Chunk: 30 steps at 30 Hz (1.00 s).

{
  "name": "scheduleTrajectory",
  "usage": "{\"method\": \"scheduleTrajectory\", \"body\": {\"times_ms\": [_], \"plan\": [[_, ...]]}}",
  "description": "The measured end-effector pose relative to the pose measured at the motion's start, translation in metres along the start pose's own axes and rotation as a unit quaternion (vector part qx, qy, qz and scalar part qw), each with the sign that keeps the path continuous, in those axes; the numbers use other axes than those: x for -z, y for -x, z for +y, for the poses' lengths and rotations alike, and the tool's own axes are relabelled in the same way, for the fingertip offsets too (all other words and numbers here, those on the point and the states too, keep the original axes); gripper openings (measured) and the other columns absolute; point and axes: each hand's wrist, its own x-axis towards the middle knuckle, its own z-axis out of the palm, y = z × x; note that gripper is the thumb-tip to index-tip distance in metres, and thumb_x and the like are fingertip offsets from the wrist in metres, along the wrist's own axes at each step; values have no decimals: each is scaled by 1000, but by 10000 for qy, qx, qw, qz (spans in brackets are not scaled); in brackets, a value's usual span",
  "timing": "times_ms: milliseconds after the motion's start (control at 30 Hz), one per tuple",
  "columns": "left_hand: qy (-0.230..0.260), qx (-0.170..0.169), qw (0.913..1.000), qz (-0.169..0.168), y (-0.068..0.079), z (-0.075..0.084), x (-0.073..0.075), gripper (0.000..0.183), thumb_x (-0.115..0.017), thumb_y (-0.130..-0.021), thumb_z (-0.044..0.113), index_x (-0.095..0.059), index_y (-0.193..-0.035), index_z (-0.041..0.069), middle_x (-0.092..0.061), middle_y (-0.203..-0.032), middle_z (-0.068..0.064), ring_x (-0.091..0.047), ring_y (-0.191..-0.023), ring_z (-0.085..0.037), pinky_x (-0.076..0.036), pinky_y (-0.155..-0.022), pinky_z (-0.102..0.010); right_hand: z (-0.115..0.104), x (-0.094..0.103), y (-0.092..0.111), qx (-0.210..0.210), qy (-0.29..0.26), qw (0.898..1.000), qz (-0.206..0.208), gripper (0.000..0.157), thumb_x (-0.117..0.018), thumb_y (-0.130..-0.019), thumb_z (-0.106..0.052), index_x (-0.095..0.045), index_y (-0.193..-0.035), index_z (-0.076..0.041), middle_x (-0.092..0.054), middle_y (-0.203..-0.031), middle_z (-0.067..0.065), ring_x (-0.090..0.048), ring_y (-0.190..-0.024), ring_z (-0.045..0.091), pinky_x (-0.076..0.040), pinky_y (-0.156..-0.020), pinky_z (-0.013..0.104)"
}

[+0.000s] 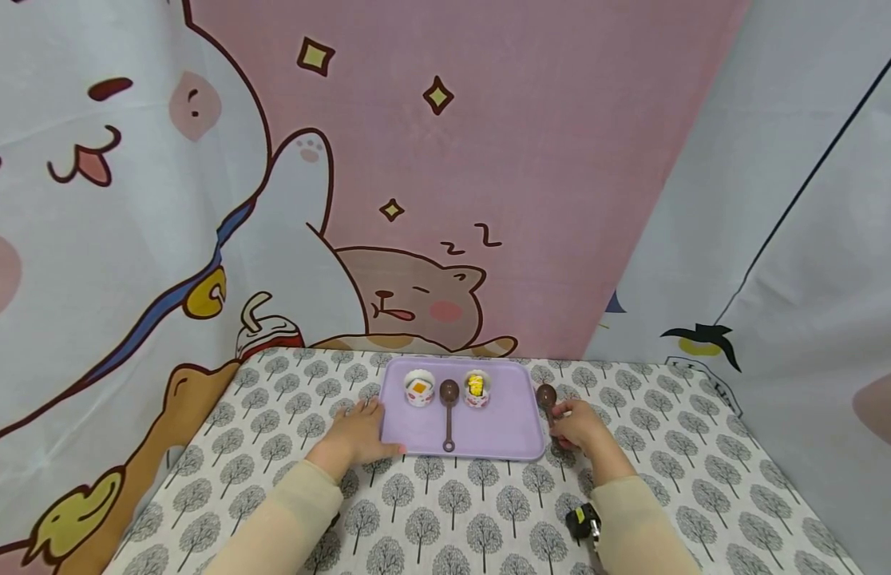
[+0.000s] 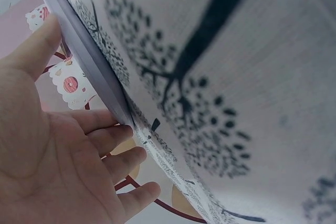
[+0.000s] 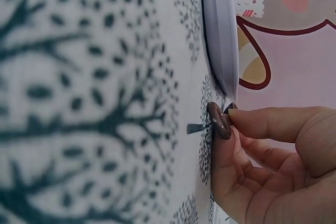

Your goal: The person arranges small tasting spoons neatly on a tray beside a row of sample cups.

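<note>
A lilac tray [image 1: 496, 435] lies on the table with a brown spoon [image 1: 449, 391] and two small patterned paper cups on it. The left cup [image 1: 419, 397] holds an orange-and-white piece, the right cup [image 1: 477, 398] a yellow one. My left hand [image 1: 355, 435] rests at the tray's left edge, fingers fairly straight along the rim, thumb at the near corner. Just off the tray's right side, my right hand [image 1: 580, 427] pinches the handle of a second brown spoon [image 1: 546, 395], bowl pointing away. In the right wrist view, the ringed handle end [image 3: 219, 120] sits between thumb and fingers.
Grey trees are printed on the tablecloth [image 1: 453, 511]. A cartoon-printed curtain [image 1: 532, 160] rises behind the table's far edge. A black wrist device [image 1: 580, 523] shows beside the right sleeve.
</note>
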Motion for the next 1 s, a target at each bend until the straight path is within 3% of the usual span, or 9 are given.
{"method": "scheduleTrajectory", "body": {"times_ms": [433, 1000], "plan": [[-17, 2, 10000, 5, 0, 1, 2, 102, -69, -83, 64, -38, -150, -6, -33, -157, -24, -28, -145, -47, -17, -117, -66, 2, 4, 6, -50, -259, 9994, -213, 37, -66, -82, 11, -55, -117, 9, -61, -83, 14, -59, -62, 16, -57, -57, 27], [-10, -50, 10000, 56, 5, 3, 5, 101, -71, -82, 62, -40, -148, -8, -36, -155, -25, -30, -143, -48, -20, -115, -66, -2, 15, 17, 96, -323, 9993, -163, 41, -68, -83, 8, -55, -122, 12, -64, -91, 18, -63, -65, 19, -59, -60, 30]]}}
